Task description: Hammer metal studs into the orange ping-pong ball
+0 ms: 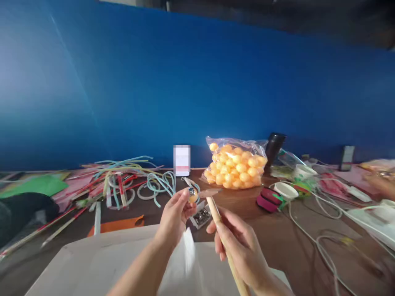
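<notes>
My left hand (176, 211) pinches a small shiny ball (193, 195) between thumb and fingertips; its surface shows blue-silver and orange tones. My right hand (239, 242) is wrapped round the light wooden handle of a hammer (217, 211). The narrow grey head of the hammer is raised beside the ball; whether they touch I cannot tell. Just below, between my hands, a small box (201, 218) contains several shiny metallic pieces. A pale board or paper sheet (114, 257) lies beneath my forearms.
A clear bag of orange balls (236, 168) stands at the back, near a black cylinder (274, 150). Coloured tubes (123, 176) are heaped left, beside a phone (182, 160). Right are a maroon pouch (269, 200), a white cup (286, 191) and white cables (321, 246); a co-worker's hand (378, 181) shows far right.
</notes>
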`<state>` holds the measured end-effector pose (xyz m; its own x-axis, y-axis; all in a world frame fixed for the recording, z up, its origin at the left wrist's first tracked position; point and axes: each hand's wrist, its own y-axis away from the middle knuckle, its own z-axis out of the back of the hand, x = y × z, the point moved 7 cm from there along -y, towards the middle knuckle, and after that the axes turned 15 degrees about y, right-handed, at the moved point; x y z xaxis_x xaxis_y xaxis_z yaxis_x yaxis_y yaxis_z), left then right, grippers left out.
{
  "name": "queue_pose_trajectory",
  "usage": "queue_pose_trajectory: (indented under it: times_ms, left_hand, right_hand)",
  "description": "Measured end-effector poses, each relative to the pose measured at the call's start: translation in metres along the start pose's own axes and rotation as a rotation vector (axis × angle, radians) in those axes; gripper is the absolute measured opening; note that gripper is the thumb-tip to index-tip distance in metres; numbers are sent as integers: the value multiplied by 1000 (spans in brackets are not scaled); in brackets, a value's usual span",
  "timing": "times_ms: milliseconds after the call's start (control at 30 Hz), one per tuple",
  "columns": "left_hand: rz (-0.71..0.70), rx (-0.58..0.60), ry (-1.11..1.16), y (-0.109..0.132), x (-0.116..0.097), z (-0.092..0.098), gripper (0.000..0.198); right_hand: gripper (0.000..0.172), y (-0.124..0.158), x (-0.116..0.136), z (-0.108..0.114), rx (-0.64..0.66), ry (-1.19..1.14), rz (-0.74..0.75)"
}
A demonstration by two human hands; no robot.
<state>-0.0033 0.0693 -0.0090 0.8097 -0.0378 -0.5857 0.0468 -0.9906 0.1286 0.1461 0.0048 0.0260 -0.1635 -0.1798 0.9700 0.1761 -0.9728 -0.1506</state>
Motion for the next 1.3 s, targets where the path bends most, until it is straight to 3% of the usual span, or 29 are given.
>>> queue_pose_trajectory:
  times_ms: [333,1300]
  left_hand:
    - [-5,-14,-4,4,0,-4,32]
    - [-62,-5,-191,5,-2,-3,43]
  right_hand:
    - [42,0,0,-2,16,76,-11]
    - [42,1,2,-1,1,13,-2]
